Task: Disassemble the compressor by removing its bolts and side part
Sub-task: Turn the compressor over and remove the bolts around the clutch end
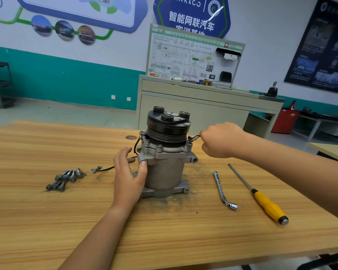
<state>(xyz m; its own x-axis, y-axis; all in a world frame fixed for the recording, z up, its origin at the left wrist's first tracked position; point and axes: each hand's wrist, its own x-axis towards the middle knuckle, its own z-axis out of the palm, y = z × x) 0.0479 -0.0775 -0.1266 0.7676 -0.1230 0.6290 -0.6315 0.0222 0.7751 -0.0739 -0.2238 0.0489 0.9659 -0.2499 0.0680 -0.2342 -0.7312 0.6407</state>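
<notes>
Table edge [242,259], compressor [164,170] well inboard

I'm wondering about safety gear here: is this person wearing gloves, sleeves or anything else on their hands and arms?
No. The left hand and right hand are both bare, with no gloves, and I see no rings, watch or wristband. The left forearm and right forearm are uncovered too; no sleeve shows up to the picture's edge.

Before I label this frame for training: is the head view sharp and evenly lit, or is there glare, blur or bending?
Head view: compressor and loose bolts sharp under soft, even light; a glare streak crosses the blue wall sign; wide-angle distortion bends the teal wall band.
</notes>
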